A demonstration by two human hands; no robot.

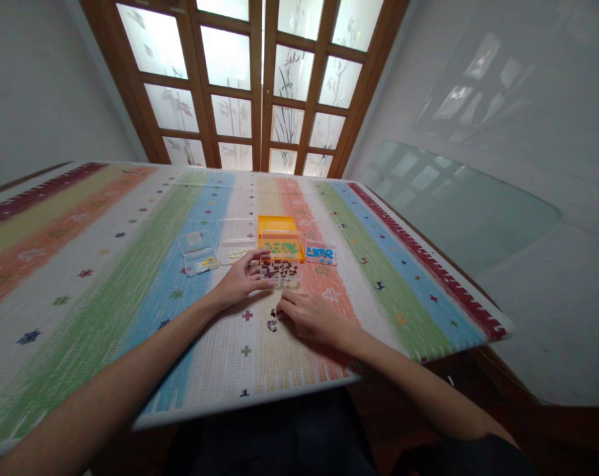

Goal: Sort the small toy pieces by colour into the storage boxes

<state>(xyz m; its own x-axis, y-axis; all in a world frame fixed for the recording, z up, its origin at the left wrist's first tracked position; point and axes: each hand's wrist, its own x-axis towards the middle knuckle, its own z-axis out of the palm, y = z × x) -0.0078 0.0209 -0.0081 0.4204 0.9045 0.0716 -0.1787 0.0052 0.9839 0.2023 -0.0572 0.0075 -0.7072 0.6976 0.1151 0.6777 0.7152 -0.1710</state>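
A clear plastic box [279,283] of small dark brown pieces [278,268] sits in front of me on the striped tablecloth. My left hand [244,276] grips its left side, thumb near the front edge and fingers toward the back. Just in front of the box, my right hand [307,315] is closed low over the cloth with its fingertips pinched together. Whatever may be between those fingertips is hidden. Beside them lies a small loose cluster of dark brown and greyish pieces [272,324].
Behind the brown pieces are green pieces [279,248] in a clear box and an orange tray [277,223]. A box of blue pieces [320,254] stands right. Open clear boxes, one with yellow pieces [206,264], stand left. The table's near edge [250,403] is close to my body.
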